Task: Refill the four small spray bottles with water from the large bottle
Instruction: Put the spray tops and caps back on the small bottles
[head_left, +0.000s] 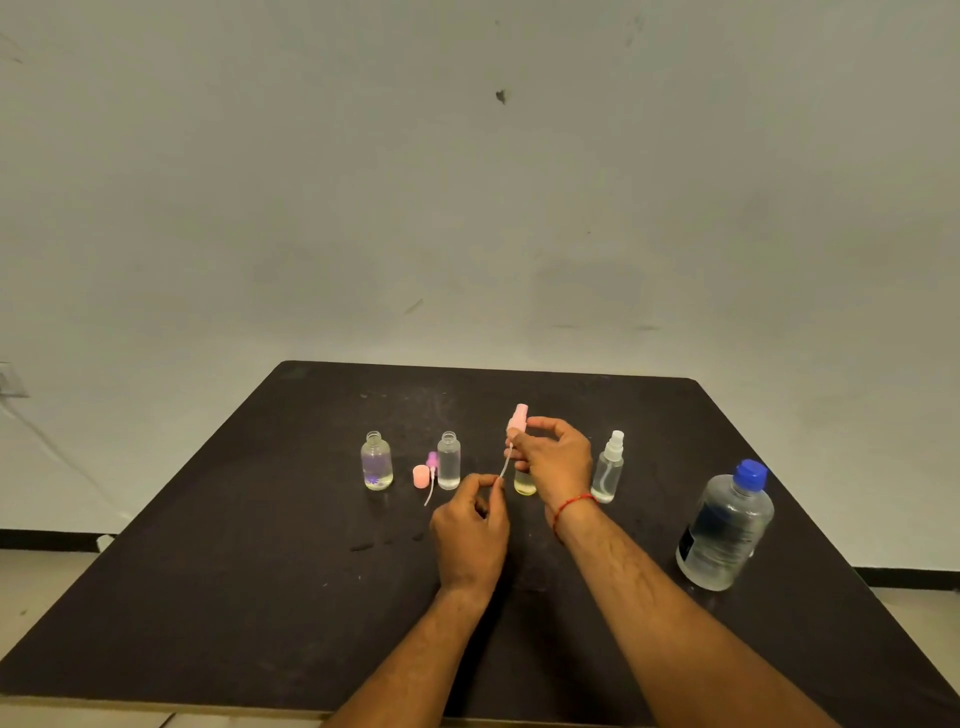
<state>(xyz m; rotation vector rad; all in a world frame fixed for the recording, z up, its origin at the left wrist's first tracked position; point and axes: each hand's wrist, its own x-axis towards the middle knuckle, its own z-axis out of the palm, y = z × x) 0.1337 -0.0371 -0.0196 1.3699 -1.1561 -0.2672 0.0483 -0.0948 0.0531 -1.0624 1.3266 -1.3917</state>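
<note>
Dark worktop (208, 597) by a pale wall. Right hand (558, 462) fingers grip a pink sprayer (518, 418) above the small bottles (376, 462) mid-worktop. Left hand (470, 530) fingers pinch its tube (503, 467). The large bottle (724, 530) stands near the right edge.

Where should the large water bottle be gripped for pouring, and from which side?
Probably round the large water bottle at its wide clear body, below the blue cap, fingers wrapping from its near left side: it stands upright, capped, and the right hand is the nearer one.
</note>
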